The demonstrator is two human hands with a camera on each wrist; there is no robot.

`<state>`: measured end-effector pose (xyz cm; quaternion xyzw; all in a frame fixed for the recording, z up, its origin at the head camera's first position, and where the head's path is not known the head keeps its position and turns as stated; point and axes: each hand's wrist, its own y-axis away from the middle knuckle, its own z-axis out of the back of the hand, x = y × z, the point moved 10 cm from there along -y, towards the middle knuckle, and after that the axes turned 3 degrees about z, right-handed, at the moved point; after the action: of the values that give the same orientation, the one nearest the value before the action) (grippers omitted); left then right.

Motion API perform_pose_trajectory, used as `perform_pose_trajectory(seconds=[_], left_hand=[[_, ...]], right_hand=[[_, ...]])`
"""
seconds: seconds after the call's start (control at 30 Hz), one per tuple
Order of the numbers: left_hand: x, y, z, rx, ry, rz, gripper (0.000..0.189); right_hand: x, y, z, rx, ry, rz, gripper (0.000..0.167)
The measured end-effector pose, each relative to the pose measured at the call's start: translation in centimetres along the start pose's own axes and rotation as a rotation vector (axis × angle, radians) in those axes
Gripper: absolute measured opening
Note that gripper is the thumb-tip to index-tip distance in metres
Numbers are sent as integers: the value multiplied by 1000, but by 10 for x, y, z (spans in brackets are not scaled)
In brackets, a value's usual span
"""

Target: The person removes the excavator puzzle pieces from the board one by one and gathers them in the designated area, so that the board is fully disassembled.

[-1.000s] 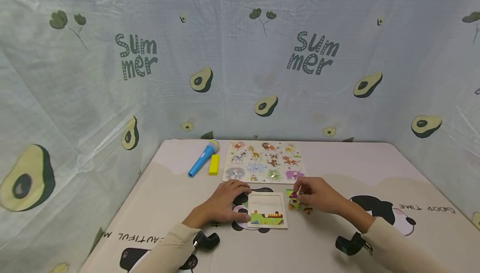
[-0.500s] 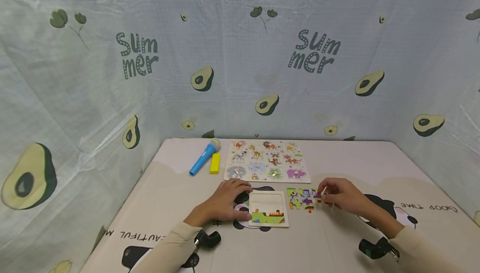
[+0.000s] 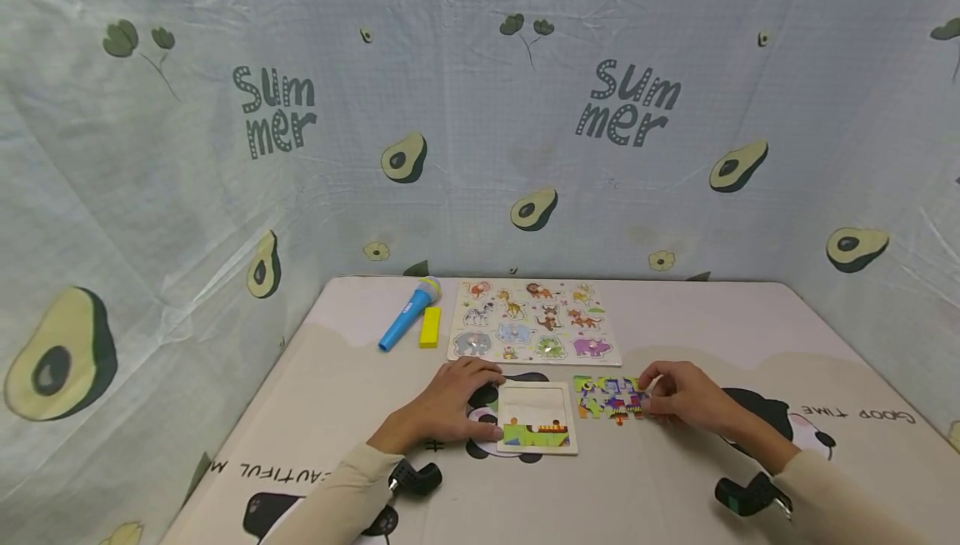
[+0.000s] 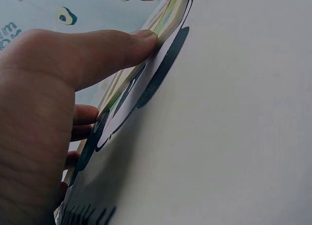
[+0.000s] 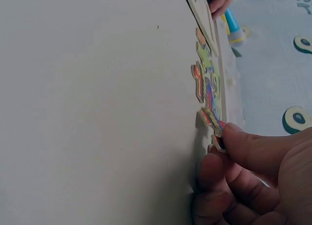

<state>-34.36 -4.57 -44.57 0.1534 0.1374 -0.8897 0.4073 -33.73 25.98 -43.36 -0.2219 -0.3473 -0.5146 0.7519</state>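
Observation:
My left hand (image 3: pixel 456 403) rests against the left side of a small square wooden puzzle tray (image 3: pixel 572 424). In the left wrist view its straight thumb (image 4: pixel 114 49) presses the tray's edge, and the other fingers lie farther along. Several green pieces with red and yellow parts fill the tray's lower strip; its upper part shows bare wood. To the right of the tray, my right hand (image 3: pixel 686 395) pinches a colourful jigsaw piece (image 5: pixel 210 118) between thumb and fingers, low over the table. Loose jigsaw pieces (image 3: pixel 596 399) lie flat between tray and hand. The fingers partly hide the held piece.
Behind the tray lies an animal peg puzzle board (image 3: pixel 534 324). A yellow block (image 3: pixel 430 327) and a blue toy microphone (image 3: pixel 405 322) lie to its left. Printed cloth walls (image 3: pixel 480 112) stand around the table (image 3: pixel 600 495).
My right hand has moved right from above the loose pieces, uncovering them, then slightly down and toward the near side with the jigsaw piece. My left hand stays on the tray.

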Motion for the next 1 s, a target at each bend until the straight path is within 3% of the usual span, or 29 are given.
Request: perform_pose_trajectory(seconds=[0.37, 0.63, 1.0], left_hand=[[0, 0, 0, -5, -1, -4, 74], [0, -2, -1, 4, -9, -1, 76], [3, -1, -2, 4, -8, -2, 76]], right_hand=[[-11, -1, 3, -54, 38, -103, 29], [-13, -3, 4, -86, 118, -123, 27], [-9, -4, 5, -76, 115, -100, 25]])
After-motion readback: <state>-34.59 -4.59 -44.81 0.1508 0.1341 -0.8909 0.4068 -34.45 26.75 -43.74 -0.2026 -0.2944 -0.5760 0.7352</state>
